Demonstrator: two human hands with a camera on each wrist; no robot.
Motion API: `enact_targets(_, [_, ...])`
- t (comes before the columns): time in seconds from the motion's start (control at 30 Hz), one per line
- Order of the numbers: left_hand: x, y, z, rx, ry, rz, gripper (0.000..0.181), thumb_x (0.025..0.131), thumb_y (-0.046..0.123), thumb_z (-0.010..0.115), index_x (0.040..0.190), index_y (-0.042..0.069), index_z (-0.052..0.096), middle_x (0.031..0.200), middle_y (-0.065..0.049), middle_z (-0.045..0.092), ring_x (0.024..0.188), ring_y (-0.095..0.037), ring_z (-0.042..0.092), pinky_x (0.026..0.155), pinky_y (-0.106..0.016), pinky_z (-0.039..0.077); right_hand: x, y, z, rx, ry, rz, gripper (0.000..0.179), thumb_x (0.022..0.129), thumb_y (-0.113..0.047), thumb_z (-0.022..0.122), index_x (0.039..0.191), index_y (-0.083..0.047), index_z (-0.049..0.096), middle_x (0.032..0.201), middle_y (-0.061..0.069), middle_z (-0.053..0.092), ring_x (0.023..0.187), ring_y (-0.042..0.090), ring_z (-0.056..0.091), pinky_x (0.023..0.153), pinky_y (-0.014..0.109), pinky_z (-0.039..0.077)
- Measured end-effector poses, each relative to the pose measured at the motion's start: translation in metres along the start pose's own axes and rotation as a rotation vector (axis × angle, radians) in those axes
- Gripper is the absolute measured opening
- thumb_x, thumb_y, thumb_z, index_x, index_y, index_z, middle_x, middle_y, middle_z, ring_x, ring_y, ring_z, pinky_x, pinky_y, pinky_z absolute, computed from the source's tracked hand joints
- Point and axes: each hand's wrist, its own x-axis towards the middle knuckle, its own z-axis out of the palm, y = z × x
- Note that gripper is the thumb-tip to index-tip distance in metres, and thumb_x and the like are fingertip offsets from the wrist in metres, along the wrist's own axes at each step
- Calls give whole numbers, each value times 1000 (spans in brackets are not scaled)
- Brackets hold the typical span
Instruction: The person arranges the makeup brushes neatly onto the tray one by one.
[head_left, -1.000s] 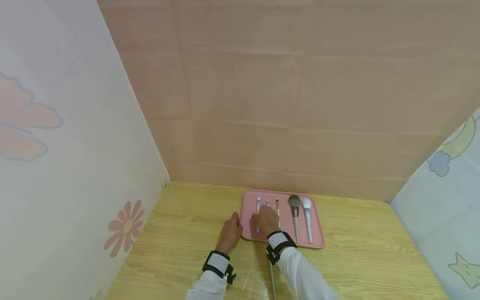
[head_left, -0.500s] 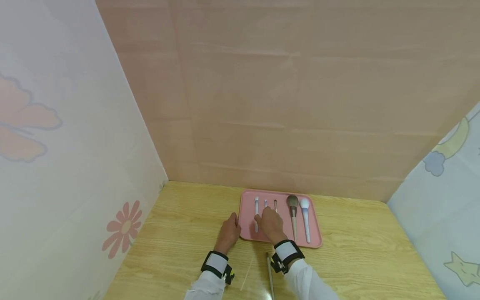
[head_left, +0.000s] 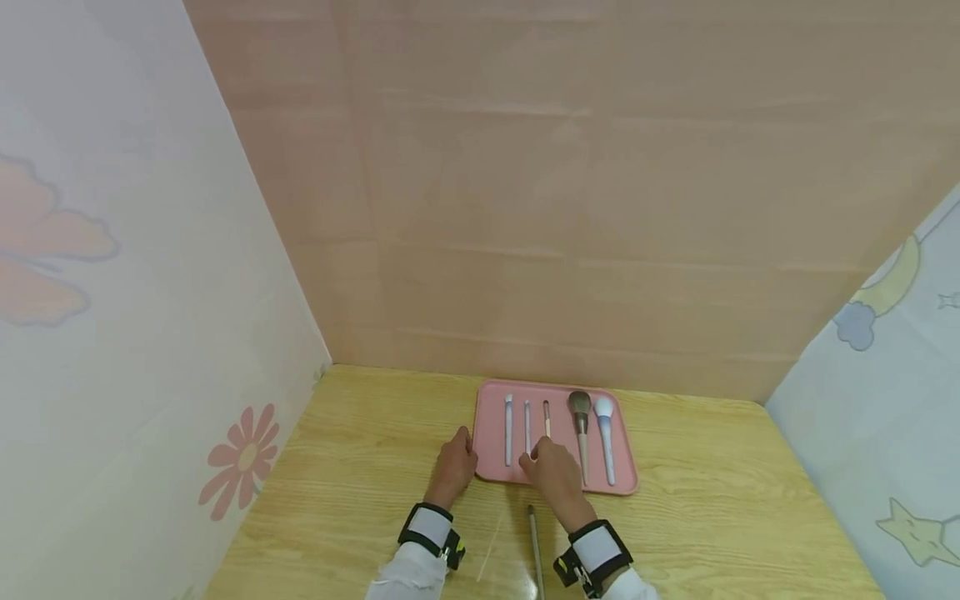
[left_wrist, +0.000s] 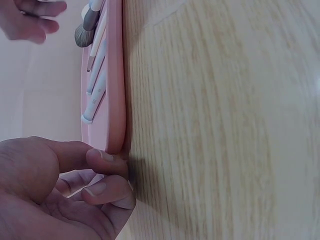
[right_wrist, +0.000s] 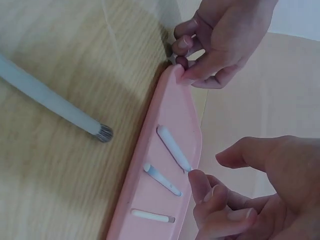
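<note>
A pink tray [head_left: 491,475] holds several makeup brushes lying side by side. My left hand [head_left: 453,468] grips its left edge near the front corner; in the left wrist view the thumb and index finger meet at the rim. My right hand [head_left: 557,477] hovers over the tray's front edge, thumb and fingers apart, holding nothing. Nearest to it are a thin white brush [head_left: 527,425] and a slim brown-tipped brush [head_left: 547,417]. Left of them lies a white brush [head_left: 508,433]. On the right are a large dark-bristled brush [head_left: 581,425] and a white-bristled brush [head_left: 606,437].
Another makeup brush [head_left: 536,546], with a grey tip, lies on the wooden table [head_left: 712,492] in front of the tray, between my forearms. A thin pale line [head_left: 491,546] runs beside it. Behind the table rises a beige wall covering [head_left: 525,208], with patterned sheets at both sides.
My right hand has drawn back towards me and slightly right, uncovering more of the thin brushes and the grey-tipped brush on the table. My left hand stays at the tray's edge.
</note>
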Motion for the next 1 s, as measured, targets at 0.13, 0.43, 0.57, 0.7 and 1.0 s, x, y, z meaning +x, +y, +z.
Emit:
enact_targets(0.13, [4,-3,0,6,6,-12,5,93,-2,54,92,2,50,69,-3,45,62,-15,45,53,-26,33,-9,2,0,27,13,-19,20,91,-20,65,89,0,62,64,4,57,50,12,46,46,27,36])
enact_targets(0.43, [5,-2,-3,6,11,-3,6,92,-4,54,90,0,49,68,-4,44,61,-16,44,52,-26,32,-25,2,1,30,14,-29,20,90,-19,67,90,0,61,59,0,53,48,10,44,44,25,34])
enact_targets(0.57, [7,-2,-2,6,19,-4,6,92,-3,54,90,0,49,68,-3,44,61,-16,44,52,-26,32,-32,2,-1,38,11,-14,20,90,-19,67,87,-2,60,60,-1,53,48,9,44,44,25,33])
enact_targets(0.7, [8,-5,0,2,23,-7,6,92,-2,55,90,1,49,68,-3,44,61,-16,44,52,-26,32,-38,3,-1,43,3,22,19,88,-21,67,86,-4,58,66,-1,56,53,9,46,46,26,35])
enact_targets(1.0, [8,-5,-1,6,3,-14,7,93,-1,54,90,3,49,69,-4,45,61,-16,44,52,-26,33,-60,9,-2,37,-25,60,24,87,-24,69,89,-3,57,68,-1,55,56,10,47,48,26,36])
